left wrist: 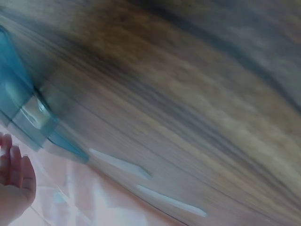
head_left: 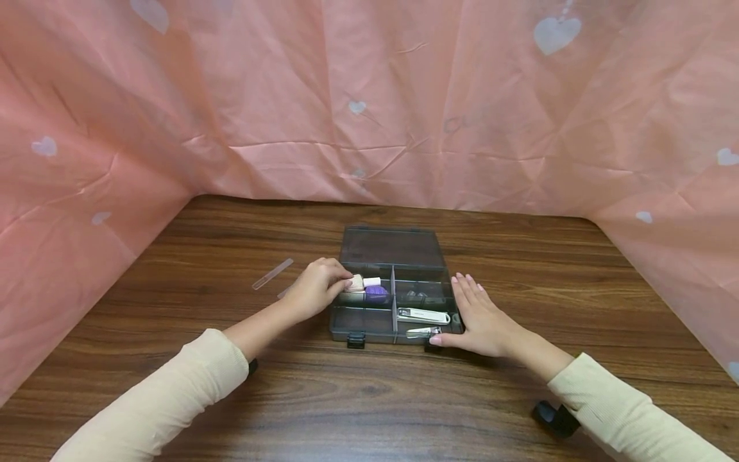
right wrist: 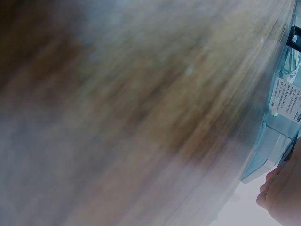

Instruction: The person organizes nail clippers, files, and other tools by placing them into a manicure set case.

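A smoky clear compartment box (head_left: 362, 318) lies with its lid (head_left: 392, 248) folded back. Thumb and fingertips of my left hand (head_left: 314, 290) pinch a pale nail polish bottle (head_left: 356, 281) at the back left compartment. Beside it lies a purple nail polish bottle (head_left: 376, 294) with a white cap. My right hand (head_left: 484, 321) lies against the box's right side, fingers extended and thumb at the front corner. A large nail clipper (head_left: 423, 316) and a smaller nail clipper (head_left: 423, 332) are in the front right compartment. Small clear items (head_left: 418, 296) sit behind them.
Two thin pale strips lie left of the box: one strip (head_left: 272, 274) fully visible in the head view, the other strip (head_left: 283, 293) partly behind my left hand. A printed label (right wrist: 287, 100) shows on the box. Pink curtain (head_left: 369, 128) surrounds the wooden table (head_left: 323, 404).
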`<state>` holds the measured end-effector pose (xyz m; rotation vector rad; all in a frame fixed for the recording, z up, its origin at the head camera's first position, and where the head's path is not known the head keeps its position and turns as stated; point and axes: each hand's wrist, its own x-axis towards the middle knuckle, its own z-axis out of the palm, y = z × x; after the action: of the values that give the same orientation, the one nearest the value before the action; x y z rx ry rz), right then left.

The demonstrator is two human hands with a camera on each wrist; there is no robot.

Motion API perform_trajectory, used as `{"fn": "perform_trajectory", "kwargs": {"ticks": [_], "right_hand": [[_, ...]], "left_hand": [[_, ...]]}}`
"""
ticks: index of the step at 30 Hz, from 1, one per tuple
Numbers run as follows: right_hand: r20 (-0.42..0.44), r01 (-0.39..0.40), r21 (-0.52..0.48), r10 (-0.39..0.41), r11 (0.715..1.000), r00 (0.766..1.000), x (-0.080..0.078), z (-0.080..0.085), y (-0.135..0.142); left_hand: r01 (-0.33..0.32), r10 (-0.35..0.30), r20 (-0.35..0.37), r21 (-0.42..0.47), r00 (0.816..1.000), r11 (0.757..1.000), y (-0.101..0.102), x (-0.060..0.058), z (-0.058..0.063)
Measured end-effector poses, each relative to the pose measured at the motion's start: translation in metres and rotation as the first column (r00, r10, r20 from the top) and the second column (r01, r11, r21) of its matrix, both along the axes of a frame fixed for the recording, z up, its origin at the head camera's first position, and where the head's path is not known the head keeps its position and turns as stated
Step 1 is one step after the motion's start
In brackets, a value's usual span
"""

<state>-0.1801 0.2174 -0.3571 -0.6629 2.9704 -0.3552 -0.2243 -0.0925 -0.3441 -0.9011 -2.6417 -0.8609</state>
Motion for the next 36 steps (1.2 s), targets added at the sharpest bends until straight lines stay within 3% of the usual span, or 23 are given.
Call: {"fn": "perform_trajectory", "kwargs": {"ticks": [10, 14, 20, 25, 30, 36], "right_hand": [[0.011, 0.001, -0.010, -0.001, 1.000, 1.000, 0.001, 0.002, 0.001], [0.005, -0.001, -0.009, 0.001, 1.000, 1.000, 0.000, 0.001, 0.001], [0.003, -0.005, -0.010, 0.005, 1.000, 1.000, 0.000, -0.001, 0.001], [0.004, -0.004, -0.011, 0.004, 1.000, 1.000, 0.000, 0.000, 0.001], [0.003, -0.008, -0.010, 0.008, 1.000, 1.000, 0.000, 0.001, 0.000], [0.009, -0.008, -0.009, 0.008, 1.000, 1.000, 0.000, 0.003, -0.001]], "left_hand": [[-0.086, 0.088, -0.017, 0.125, 0.996, 0.988, -0.027, -0.002, 0.000], [-0.122, 0.129, -0.023, 0.198, 0.991, 0.973, -0.036, -0.001, -0.008], [-0.225, 0.225, 0.033, 0.267, 0.974, 0.937, -0.051, 0.002, -0.022], [-0.306, 0.302, 0.055, 0.229, 0.952, 0.924, -0.062, 0.005, -0.033], [-0.386, 0.368, 0.136, 0.139, 0.920, 0.912, -0.070, 0.012, -0.040], [-0.420, 0.400, 0.186, 0.082, 0.898, 0.904, -0.075, 0.017, -0.042]]}}
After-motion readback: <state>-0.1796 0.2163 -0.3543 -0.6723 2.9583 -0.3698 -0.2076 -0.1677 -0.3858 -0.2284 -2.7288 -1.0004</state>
